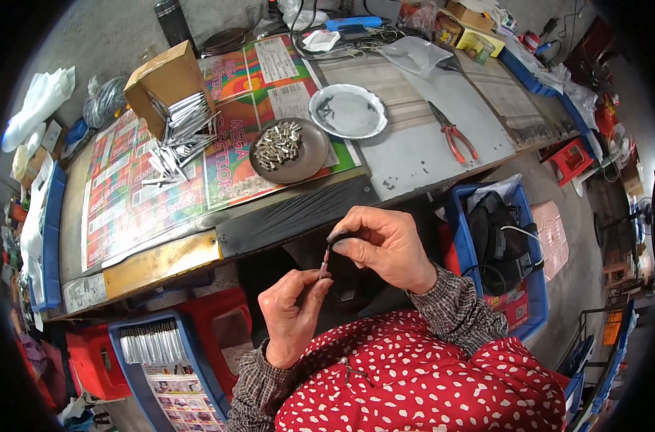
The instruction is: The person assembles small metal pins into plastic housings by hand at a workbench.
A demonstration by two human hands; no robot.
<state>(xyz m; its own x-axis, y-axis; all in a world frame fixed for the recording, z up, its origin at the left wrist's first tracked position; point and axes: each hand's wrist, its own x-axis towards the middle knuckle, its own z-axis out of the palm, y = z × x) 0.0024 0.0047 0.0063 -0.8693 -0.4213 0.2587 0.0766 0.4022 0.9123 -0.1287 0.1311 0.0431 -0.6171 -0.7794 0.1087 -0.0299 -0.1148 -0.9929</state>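
Observation:
Above my lap, just in front of the table edge, my two hands meet at one small slim piece. My left hand (pixel 291 309) is closed, thumb and forefinger pinching the lower end of this thin pinkish-silver piece (pixel 325 263). From the right, my right hand (pixel 389 245) pinches at its upper end, where something dark (pixel 339 237) shows between the fingers; its kind is too small to tell. Closest on the table is a brown bowl (pixel 314 153) of short metal tubes (pixel 278 144). Beside it stands a white plate (pixel 356 115) with small dark bits.
A cardboard box (pixel 158 75) tips silver sticks (pixel 187 122) onto the colourful printed sheet. Red-handled pliers (pixel 457 139) lie at the right. Blue crates flank me: one holds silver rods (pixel 152 344), the other a black bag (pixel 497 234). Red stools (pixel 97 363) stand under the table's left.

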